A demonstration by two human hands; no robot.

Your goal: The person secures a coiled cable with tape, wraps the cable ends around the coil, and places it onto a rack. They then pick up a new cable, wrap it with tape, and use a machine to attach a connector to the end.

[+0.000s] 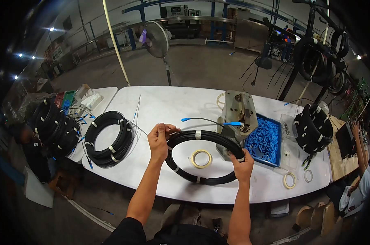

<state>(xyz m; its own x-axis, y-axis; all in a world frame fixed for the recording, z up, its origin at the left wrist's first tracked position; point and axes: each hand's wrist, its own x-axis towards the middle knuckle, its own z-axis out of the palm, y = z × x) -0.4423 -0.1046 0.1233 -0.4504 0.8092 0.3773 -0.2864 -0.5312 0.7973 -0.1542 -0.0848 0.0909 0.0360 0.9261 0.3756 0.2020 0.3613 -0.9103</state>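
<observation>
Both my hands hold up a coil of black cable point(224, 140) bound with white tape, tilted above the white table. My left hand point(157, 141) is closed at the coil's upper left; its fingers partly hide what they pinch, and a thin pale strand runs off to its left. On the right side, my right hand point(243, 165) wraps round the coil, thumb on top. A short black lead with a blue connector point(186, 119) at its tip and a longer blue piece point(233, 123) sticks out above the coil. Through the ring shows a roll of cream tape point(201, 159) on the table.
A metal bench machine point(239, 108) stands behind the coil, beside a blue tray point(280, 152) of small blue parts. Another black coil point(96, 153) lies left, near stacked coils point(56, 126). More coils point(313, 130) and tape rolls point(289, 180) sit right. A co-worker's arm point(360, 147) is far right.
</observation>
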